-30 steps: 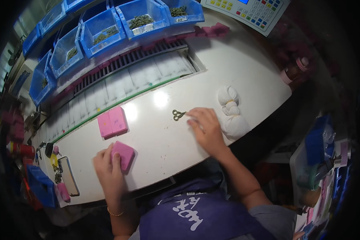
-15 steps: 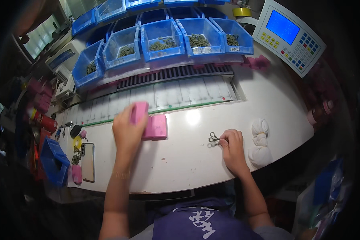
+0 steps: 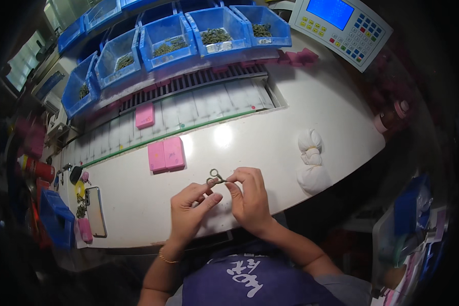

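My right hand (image 3: 251, 199) pinches the pointed end of a small pair of dark, greenish metal scissors (image 3: 214, 174) between thumb and fingertips. The two finger rings point left, toward my left hand (image 3: 189, 208). That hand's curled fingertips are at the lower ring, with its thumb held apart from them. Beyond the hands, two pink blocks (image 3: 174, 152) lie side by side on the white table (image 3: 239, 148). Another pink block (image 3: 145, 116) rests on the white panel strip (image 3: 188, 109) behind the green edge.
Blue bins (image 3: 168, 42) with small metal pieces line the back. A keypad console (image 3: 336, 30) stands back right. White cloth bundles (image 3: 311, 158) lie at the right. A phone (image 3: 95, 211) and a small pink block (image 3: 84, 230) sit near the left edge, beside a blue bin (image 3: 57, 217).
My left hand has let go of a pink block, now on the white strip, and come down to the scissors. The right hand has brought the scissors nearer me. The whole view has shifted.
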Demonstrator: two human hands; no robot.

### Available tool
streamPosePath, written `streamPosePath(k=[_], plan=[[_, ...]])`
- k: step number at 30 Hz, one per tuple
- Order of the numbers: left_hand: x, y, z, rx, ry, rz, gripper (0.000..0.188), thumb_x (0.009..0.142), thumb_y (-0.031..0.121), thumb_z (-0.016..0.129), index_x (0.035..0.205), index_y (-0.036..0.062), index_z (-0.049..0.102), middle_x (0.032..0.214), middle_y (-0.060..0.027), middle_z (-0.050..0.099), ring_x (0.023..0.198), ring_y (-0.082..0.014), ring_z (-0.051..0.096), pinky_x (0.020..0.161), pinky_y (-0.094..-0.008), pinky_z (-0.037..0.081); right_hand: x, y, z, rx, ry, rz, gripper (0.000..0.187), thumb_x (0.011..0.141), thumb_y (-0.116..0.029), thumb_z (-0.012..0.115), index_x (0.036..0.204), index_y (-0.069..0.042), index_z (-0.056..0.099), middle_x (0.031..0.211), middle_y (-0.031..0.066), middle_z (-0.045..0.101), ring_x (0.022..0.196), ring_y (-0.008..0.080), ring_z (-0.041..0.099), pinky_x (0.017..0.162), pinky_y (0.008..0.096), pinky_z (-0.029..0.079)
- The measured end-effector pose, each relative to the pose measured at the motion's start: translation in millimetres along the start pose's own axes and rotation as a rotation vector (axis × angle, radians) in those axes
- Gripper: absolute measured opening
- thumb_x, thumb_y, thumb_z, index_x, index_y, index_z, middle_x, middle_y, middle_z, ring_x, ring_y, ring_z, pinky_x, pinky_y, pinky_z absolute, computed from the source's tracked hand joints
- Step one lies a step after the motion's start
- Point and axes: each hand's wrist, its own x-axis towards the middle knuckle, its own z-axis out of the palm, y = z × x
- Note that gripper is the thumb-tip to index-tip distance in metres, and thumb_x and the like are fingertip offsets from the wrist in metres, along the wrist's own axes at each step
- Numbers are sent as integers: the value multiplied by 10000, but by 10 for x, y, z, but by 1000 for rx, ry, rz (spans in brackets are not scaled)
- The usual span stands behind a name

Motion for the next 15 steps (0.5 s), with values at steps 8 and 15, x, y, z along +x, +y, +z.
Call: streamPosePath(k=[8,15], plan=[[-134,19,276,-738,302,-267,142,943,85,668,943,-46,723,659,43,481,584,-35,343,527,-209,260,-68,-144,-7,-93,18,-175,254,832,-18,693,1060,1,580,1016,157,581,910,327,585,766,399,500],[-181,0,259,-651,313,-248,184,944,131,664,974,-41,720,644,50,494,546,-19,347,489,-193,240,-43,-178,-81,-95,-12,-237,233,771,-8,707,998,1,653,893,120,634,785,281,631,672,361,527]])
